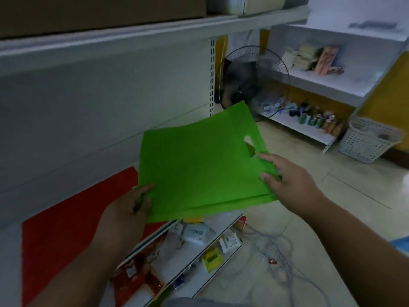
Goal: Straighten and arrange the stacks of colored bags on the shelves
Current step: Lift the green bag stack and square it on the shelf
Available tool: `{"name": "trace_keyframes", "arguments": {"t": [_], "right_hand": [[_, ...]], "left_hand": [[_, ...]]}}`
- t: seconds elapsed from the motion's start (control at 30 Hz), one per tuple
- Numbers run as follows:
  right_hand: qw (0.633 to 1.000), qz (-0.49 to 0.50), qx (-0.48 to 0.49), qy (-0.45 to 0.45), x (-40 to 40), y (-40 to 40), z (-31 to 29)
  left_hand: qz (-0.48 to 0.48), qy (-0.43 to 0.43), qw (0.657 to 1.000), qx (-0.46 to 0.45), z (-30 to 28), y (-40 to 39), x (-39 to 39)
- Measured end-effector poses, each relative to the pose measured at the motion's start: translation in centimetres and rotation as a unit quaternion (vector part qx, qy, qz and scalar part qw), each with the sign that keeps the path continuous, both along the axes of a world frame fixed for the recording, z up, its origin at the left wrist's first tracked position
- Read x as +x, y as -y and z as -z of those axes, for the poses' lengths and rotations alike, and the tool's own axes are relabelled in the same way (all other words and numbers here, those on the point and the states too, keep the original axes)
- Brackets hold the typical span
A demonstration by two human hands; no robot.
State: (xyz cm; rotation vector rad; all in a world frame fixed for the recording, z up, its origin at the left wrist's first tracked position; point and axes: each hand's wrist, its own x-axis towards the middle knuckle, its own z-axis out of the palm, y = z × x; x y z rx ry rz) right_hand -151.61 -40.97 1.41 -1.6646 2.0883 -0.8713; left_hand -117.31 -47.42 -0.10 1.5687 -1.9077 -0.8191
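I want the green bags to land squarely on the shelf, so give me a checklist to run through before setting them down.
1. Left hand grips the green bags at their near left corner: ok.
2. Right hand pinches the right edge below the handle cutout: ok.
3. Bag edges flush: not ok, a lower layer sticks out along the near edge.
4. Bags held level: not ok, the far corner rides higher.
5. Red bags lie flat on the shelf: ok.
6. Bare shelf room beside the red bags: cannot tell, the green bags hide it.
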Motion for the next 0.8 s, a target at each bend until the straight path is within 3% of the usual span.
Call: {"name": "trace_keyframes", "arguments": {"t": [0.13,0.23,0.5,0.63,0.8], "right_hand": [[0.994,-0.089,0.048,0.030,-3.9,5.6,0.3],[0.993,-0.103,0.051,0.022,-6.0,10.0,1.2],[0.971,-0.196,0.093,-0.103,-10.4,20.3,3.8],[0.949,-0.228,0.121,-0.181,-11.2,22.1,5.2],[0.920,-0.247,0.088,-0.292,-11.2,23.0,5.5]], "left_hand": [[-0.060,0.033,0.998,-0.006,-0.1,1.4,-2.9],[-0.114,0.069,0.991,-0.020,0.8,2.3,-6.1],[-0.200,0.232,0.951,0.034,2.3,4.6,-14.6],[-0.218,0.280,0.934,0.049,3.1,5.2,-16.5],[-0.228,0.367,0.900,0.061,3.5,6.1,-17.4]]}}
